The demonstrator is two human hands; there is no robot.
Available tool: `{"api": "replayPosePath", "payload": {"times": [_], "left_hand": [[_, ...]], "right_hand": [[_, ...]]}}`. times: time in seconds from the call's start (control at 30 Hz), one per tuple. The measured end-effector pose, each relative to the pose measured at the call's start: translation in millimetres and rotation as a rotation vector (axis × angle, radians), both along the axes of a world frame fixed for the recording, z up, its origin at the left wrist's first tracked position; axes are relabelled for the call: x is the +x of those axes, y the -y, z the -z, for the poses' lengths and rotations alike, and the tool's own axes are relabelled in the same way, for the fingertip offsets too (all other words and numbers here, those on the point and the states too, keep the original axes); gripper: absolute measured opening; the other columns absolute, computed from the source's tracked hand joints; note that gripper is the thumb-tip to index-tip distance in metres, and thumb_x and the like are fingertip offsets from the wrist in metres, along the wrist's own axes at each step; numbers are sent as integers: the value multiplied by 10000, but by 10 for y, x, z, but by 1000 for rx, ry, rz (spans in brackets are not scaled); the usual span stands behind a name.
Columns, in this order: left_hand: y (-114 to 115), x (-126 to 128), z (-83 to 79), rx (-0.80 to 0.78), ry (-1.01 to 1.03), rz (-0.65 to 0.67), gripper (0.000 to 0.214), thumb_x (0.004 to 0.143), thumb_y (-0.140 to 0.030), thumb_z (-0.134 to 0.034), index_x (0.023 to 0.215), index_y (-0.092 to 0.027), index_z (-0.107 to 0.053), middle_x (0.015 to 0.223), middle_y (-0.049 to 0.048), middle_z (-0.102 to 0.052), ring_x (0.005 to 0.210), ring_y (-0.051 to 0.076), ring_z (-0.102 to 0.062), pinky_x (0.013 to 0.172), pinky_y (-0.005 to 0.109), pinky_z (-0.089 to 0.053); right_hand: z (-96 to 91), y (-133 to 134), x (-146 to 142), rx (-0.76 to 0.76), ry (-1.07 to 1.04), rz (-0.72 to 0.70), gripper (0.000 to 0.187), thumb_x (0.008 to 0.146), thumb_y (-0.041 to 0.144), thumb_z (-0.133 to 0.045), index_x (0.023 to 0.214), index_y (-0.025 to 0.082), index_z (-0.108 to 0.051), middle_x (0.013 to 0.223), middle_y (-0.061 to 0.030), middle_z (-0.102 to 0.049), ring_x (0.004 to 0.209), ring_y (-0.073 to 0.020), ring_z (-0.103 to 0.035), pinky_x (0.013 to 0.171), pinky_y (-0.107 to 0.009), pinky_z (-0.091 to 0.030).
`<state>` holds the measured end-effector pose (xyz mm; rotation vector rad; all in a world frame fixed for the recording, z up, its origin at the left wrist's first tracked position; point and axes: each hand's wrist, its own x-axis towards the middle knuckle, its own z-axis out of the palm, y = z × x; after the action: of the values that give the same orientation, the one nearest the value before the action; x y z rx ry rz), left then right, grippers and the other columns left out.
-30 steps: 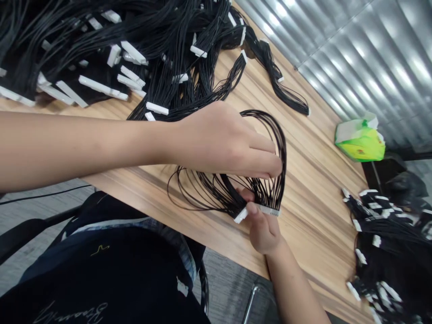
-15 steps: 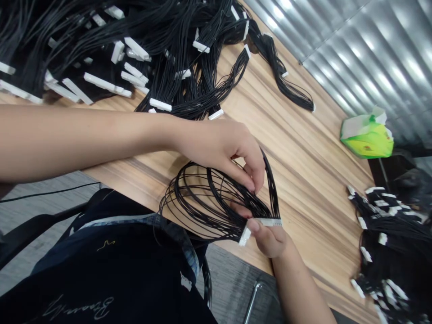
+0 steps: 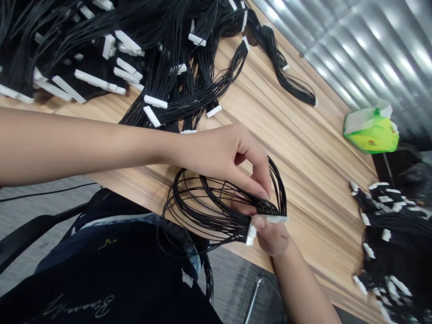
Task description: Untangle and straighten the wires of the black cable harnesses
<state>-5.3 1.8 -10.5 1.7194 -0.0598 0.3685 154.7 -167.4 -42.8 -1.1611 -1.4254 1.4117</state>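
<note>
A looped wire harness (image 3: 216, 211) of many thin black wires with white connectors is held between my hands near the table's front edge. My right hand (image 3: 272, 236) comes from the lower right, closed on it, the thumb pressing where two white connectors (image 3: 251, 233) meet at an angle. Some of its fingers are hidden behind the wires. My left hand (image 3: 232, 157) reaches in from the left, palm down. Its thumb and index finger pinch the black wires just above the connectors, and the wires loop out below it.
A large pile of black wire harnesses (image 3: 175, 54) with white connectors covers the far left of the wooden table (image 3: 313, 180). More harnesses (image 3: 394, 234) lie at right. A green and white packet (image 3: 373, 128) sits near the corrugated metal wall (image 3: 354, 49). A chair armrest (image 3: 40, 231) is at lower left.
Both hands and the harness have shifted slightly right in view. My left thumb and index finger have moved down along the wires, closer to the connectors.
</note>
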Motion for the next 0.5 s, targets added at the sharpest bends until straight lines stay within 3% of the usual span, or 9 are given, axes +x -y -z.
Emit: {"api": "replayPosePath", "payload": {"times": [0.27,0.5], "left_hand": [[-93,16,-25,164,-44,64,119,872,-184,-696,893,-241,-798,896,-24,-784,867,86,-725,857,197,-563],[-83,1,-23,175,-31,57,136,885,-160,-673,890,-230,-789,855,-20,-773,821,70,-711,834,188,-553]], "right_hand": [[52,8,-24,-59,17,-41,418,980,582,-380,863,252,-607,867,-49,-537,862,-234,-513,870,-426,-508],[24,4,-69,-68,30,-9,455,957,617,-399,823,242,-620,833,-58,-571,819,-247,-575,834,-453,-545]]}}
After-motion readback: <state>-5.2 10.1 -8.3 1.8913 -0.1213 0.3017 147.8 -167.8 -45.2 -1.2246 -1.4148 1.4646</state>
